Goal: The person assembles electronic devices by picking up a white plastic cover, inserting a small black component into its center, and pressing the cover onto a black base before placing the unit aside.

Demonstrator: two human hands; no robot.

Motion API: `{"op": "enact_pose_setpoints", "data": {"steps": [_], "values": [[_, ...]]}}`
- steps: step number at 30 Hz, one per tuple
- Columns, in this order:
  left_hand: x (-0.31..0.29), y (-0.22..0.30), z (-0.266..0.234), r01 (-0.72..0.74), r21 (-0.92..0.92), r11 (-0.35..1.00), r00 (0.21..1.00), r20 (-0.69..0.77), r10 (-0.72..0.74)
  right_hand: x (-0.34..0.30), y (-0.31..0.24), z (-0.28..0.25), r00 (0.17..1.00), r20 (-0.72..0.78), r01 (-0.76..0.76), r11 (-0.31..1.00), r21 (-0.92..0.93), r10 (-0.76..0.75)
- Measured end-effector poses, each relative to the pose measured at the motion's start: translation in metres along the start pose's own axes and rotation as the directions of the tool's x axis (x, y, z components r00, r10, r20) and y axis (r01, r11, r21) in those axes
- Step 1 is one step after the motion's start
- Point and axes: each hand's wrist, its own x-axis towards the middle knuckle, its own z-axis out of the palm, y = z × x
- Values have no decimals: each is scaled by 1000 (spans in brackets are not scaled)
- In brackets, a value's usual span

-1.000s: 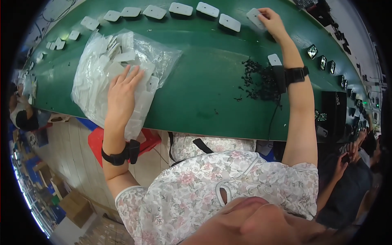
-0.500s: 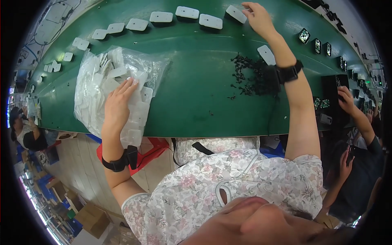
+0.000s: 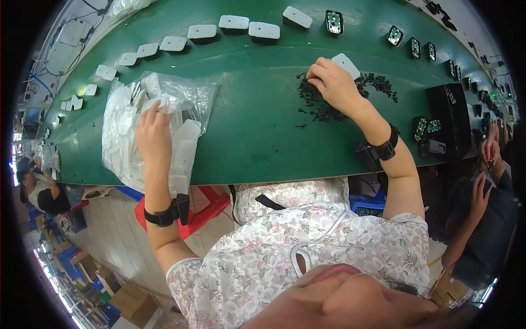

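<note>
My left hand [image 3: 154, 134] lies on a clear plastic bag [image 3: 118, 145] full of white plastic covers [image 3: 189, 131]. Its fingers are slightly bent and apart, the tips among the covers. My right hand [image 3: 335, 85] is over a heap of small black screw-like parts [image 3: 378, 85], thumb and fingers pinched together low at the heap's left side. What the fingertips hold is hidden. Just beyond that hand a loose white cover [image 3: 346, 64] lies by the heap. Farther off stands a black housing [image 3: 334, 23] with its circuit board exposed, beside a housing topped by a white cover [image 3: 297, 17].
Several white-topped housings [image 3: 203, 32] curve along the far left of the green table [image 3: 241, 142]. More uncovered housings [image 3: 415, 48] run down the right, near a black box [image 3: 446, 118] and loose circuit boards [image 3: 433, 126]. Other people sit at both sides. A red stool [image 3: 205, 211] stands below.
My right hand has come back from the far white-topped housing to the black parts. My left hand's fingers have bent a little on the bag. The right-hand neighbour's hand has left the black box.
</note>
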Motion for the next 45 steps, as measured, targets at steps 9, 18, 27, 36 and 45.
{"op": "enact_pose_setpoints", "data": {"steps": [9, 18, 27, 36, 45], "values": [[32, 93, -30, -3, -548, 837, 906, -356, -230, 0, -30, -22, 970, -9, -220, 890, 400, 244], [61, 180, 5, 229, -947, 223, 972, 211, -102, 0, -67, -18, 894, 171, -303, 276, 912, 415], [53, 182, 9, 346, -937, 46, 937, 343, -65, 0, -71, -8, 936, -352, 64, 973, 222, 19], [50, 175, 15, 515, -784, -346, 844, 535, 42, -3, -82, -12, 962, -241, -69, 964, 255, 132], [47, 182, 15, 436, -832, -342, 889, 457, 22, -1, -78, -12, 963, -244, -56, 972, 230, 113]]}}
